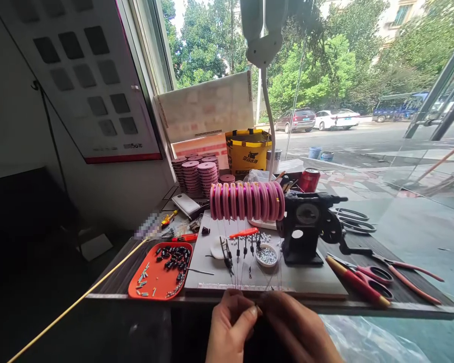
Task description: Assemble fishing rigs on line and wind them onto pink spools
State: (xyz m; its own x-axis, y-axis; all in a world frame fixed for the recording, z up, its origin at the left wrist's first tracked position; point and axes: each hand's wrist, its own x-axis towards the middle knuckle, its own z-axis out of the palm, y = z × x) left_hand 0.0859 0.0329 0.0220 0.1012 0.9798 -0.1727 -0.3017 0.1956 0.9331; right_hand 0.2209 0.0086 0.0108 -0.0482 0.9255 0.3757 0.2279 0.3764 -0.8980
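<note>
At the table's front edge, my left hand is closed in a pinch, thumb against the fingers. My right hand meets it at the fingertips, its fingers bent inward and partly blurred. Whatever they pinch is too small to make out. Thin lines run down toward my hands from a row of pink spools on a black hand-crank winder. Several small black pieces hang on the lines. A white dish of small silvery beads sits on the pale board.
An orange-red tray with black and metallic pieces lies left. Scissors and long red-handled pliers lie right. Behind stand stacked pink spools, a yellow bag and a red can. A thin yellow stick juts out left.
</note>
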